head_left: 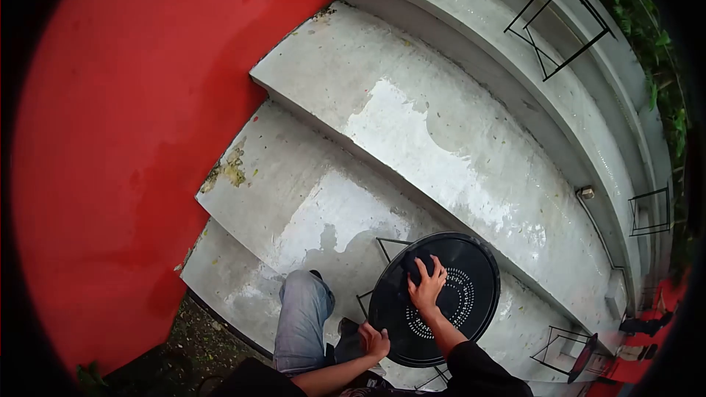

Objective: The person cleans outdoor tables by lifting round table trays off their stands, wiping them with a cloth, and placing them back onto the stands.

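Note:
A round black table with rings of white dots on its top stands on the grey steps, on thin black metal legs. My right hand rests on the tabletop, its fingers bent over a dark bunched cloth that blends into the black surface. At the table's lower left edge is my left hand, its fingers curled at the rim. Part of the left hand's grip is hidden. A knee in faded jeans shows left of the table.
Wet patches mark the curved concrete steps. A red wall borders them on the left. Black metal frames stand higher up, with another small table at lower right. People are at the far right edge, near plants.

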Available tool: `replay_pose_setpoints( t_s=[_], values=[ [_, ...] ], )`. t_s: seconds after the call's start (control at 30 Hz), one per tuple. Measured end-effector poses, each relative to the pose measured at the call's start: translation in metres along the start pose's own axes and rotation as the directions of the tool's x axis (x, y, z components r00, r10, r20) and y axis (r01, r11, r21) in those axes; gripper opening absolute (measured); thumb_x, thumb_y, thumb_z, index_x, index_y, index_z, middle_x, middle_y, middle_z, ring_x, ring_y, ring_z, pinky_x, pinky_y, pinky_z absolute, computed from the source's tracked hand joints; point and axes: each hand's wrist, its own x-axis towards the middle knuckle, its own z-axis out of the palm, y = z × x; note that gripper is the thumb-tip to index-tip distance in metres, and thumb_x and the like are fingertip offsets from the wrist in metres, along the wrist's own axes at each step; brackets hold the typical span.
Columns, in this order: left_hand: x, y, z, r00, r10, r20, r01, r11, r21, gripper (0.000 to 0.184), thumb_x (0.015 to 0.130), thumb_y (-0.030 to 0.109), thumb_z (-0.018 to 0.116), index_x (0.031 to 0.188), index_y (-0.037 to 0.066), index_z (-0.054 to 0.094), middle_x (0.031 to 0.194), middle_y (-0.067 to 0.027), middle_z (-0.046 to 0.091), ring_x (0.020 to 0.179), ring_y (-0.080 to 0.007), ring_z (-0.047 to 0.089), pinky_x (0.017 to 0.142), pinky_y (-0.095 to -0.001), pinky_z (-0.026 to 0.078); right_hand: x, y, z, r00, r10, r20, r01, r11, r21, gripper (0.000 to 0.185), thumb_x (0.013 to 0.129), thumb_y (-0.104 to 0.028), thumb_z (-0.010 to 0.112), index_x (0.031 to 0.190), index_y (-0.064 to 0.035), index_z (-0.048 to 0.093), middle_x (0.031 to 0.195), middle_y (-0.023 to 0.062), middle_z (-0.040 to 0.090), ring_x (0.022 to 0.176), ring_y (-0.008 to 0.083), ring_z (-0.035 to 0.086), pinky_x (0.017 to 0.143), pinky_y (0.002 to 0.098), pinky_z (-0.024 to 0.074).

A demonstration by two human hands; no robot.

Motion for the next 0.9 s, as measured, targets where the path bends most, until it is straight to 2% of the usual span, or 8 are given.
replay_pose_setpoints(
  t_s=[0.1,0.13,0.2,0.27,0.37,0.53,0.7,0.9],
  values=[
    [0.045,0.011,-0.056,0.951,0.186,0.247,-0.171,0.982,-0.083,0.064,0.089,0.037,0.071,0.133,-0.001,0.044,0.131,-0.0224,0.044,0.134,-0.0417,0.036,0.111,-0.0468,0.034,0.012,-0.008,-0.019,0.986,0.092,0.14,-0.089,0.996,-0.03,0.061,0.068,-0.01,0.08,0.125,-0.0239,0.063,0.143,0.0144,0.042,0.124,0.0434,0.042,0.105,0.0574,0.0379],
    [0.069,0.022,-0.087,0.911,0.26,0.319,-0.266,0.964,-0.027,0.056,0.094,0.04,0.064,0.131,0.0,0.05,0.128,-0.0216,0.052,0.121,-0.0364,0.053,0.105,-0.0452,0.042,0.015,-0.01,-0.021,0.976,0.121,0.179,-0.116,0.993,-0.036,0.062,0.068,-0.009,0.08,0.125,-0.0242,0.063,0.143,0.0144,0.042,0.124,0.0434,0.042,0.104,0.0572,0.039],
    [0.111,0.055,-0.172,0.762,0.122,0.636,0.217,0.877,-0.429,0.047,0.101,0.042,0.054,0.127,0.002,0.056,0.119,-0.0173,0.064,0.097,-0.0265,0.067,0.09,-0.0399,0.052,0.032,-0.024,-0.03,0.914,0.285,0.287,-0.248,0.956,-0.159,0.058,0.071,-0.013,0.078,0.126,-0.0242,0.063,0.143,0.014,0.043,0.122,0.0445,0.046,0.099,0.0541,0.0473],
    [0.14,0.062,-0.251,0.849,0.161,0.504,0.125,0.864,-0.487,0.042,0.106,0.043,0.043,0.129,0.011,0.057,0.109,-0.0086,0.071,0.078,-0.0169,0.069,0.078,-0.0342,0.053,0.051,-0.048,-0.046,0.798,0.462,0.387,-0.385,0.885,-0.263,0.057,0.072,-0.016,0.078,0.127,-0.0226,0.064,0.142,0.0143,0.047,0.123,0.0447,0.05,0.099,0.0513,0.0503],
    [0.158,0.036,-0.357,0.981,0.09,0.17,0.005,0.871,-0.491,0.037,0.105,0.039,0.045,0.125,0.011,0.058,0.106,-0.0087,0.071,0.08,-0.0189,0.069,0.074,-0.0338,0.053,0.057,-0.028,-0.031,0.59,0.581,0.56,-0.555,0.796,-0.242,0.054,0.079,-0.026,0.073,0.132,-0.0264,0.063,0.143,0.0147,0.05,0.129,0.0438,0.051,0.106,0.0498,0.0479],
    [0.137,-0.003,-0.484,0.986,-0.167,-0.03,0.123,0.825,-0.551,0.03,0.104,0.031,0.046,0.123,0.011,0.057,0.105,-0.0105,0.071,0.079,-0.0214,0.069,0.072,-0.036,0.053,0.014,-0.056,-0.091,0.566,0.625,0.538,-0.682,0.721,-0.119,0.055,0.075,-0.03,0.077,0.129,-0.0208,0.067,0.128,0.0169,0.066,0.122,0.0333,0.062,0.105,0.0414,0.049],
    [0.135,0.001,-0.501,0.964,-0.263,0.042,0.242,0.799,-0.551,0.025,0.1,0.026,0.05,0.119,0.011,0.058,0.1,-0.0108,0.071,0.069,-0.0223,0.069,0.057,-0.033,0.052,-0.033,-0.081,-0.153,0.474,0.741,0.475,-0.846,0.532,0.013,0.062,0.071,-0.033,0.084,0.128,-0.0169,0.068,0.125,0.0165,0.068,0.12,0.0324,0.063,0.104,0.0402,0.0493],
    [0.191,0.105,-0.453,0.98,-0.084,0.181,0.166,0.846,-0.506,0.027,0.101,0.027,0.054,0.121,0.01,0.057,0.101,-0.0108,0.073,0.073,-0.0227,0.071,0.059,-0.0329,0.053,-0.057,-0.079,-0.143,0.35,0.825,0.444,-0.925,0.378,0.027,0.061,0.069,-0.036,0.085,0.125,-0.0179,0.069,0.123,0.0151,0.069,0.119,0.0306,0.064,0.103,0.0386,0.0495]
  ],
)
